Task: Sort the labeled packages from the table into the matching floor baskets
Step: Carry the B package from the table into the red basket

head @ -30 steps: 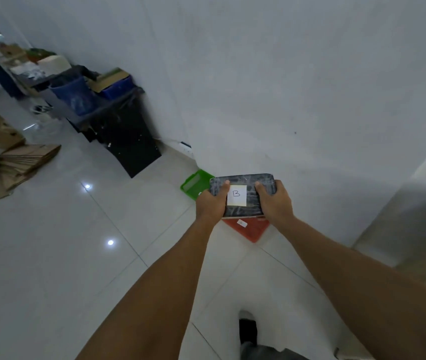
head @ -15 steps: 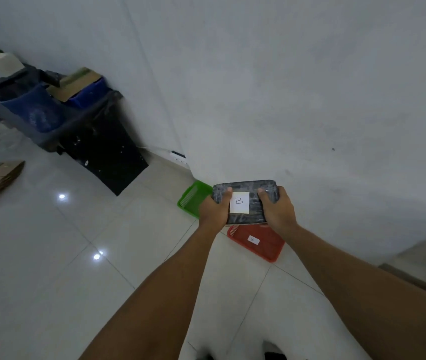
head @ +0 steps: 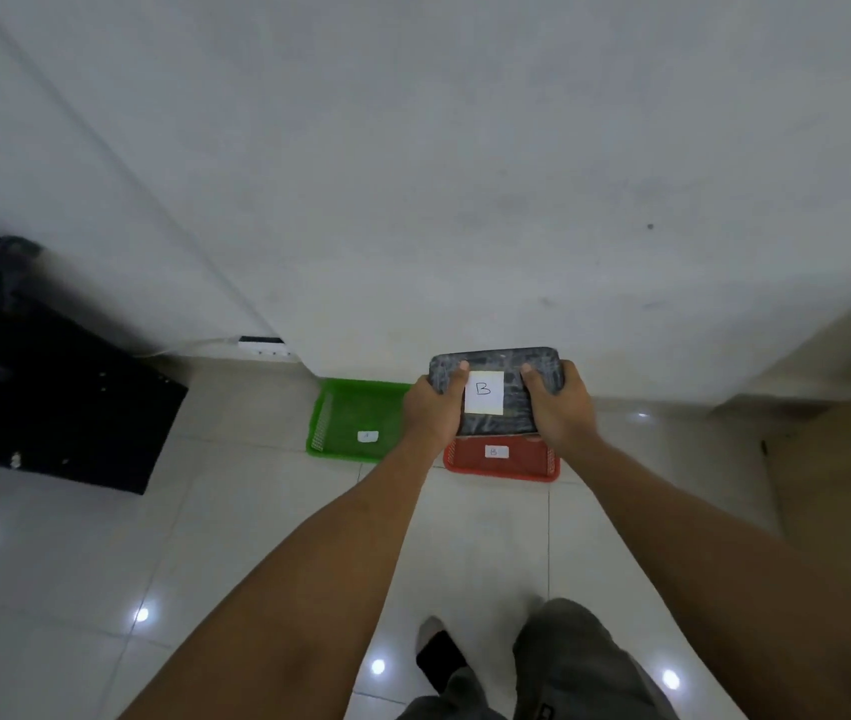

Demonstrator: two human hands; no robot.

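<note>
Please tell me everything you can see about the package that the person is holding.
The package is a flat, dark grey rectangle with rounded corners, seemingly wrapped in shiny plastic. A white label marked "B" sits on its top face. The left hand and right hand grip its two short sides, holding it roughly level above the red basket.

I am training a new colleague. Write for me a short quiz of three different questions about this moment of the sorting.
1. True or false: both hands hold the dark package.
2. Which letter is on the package's white label?
3. The package is held in front of which basket? A. green basket B. red basket C. neither

Key
1. True: the left hand and the right hand grip its two sides.
2. B.
3. B; the tag on that basket also reads B.
</note>
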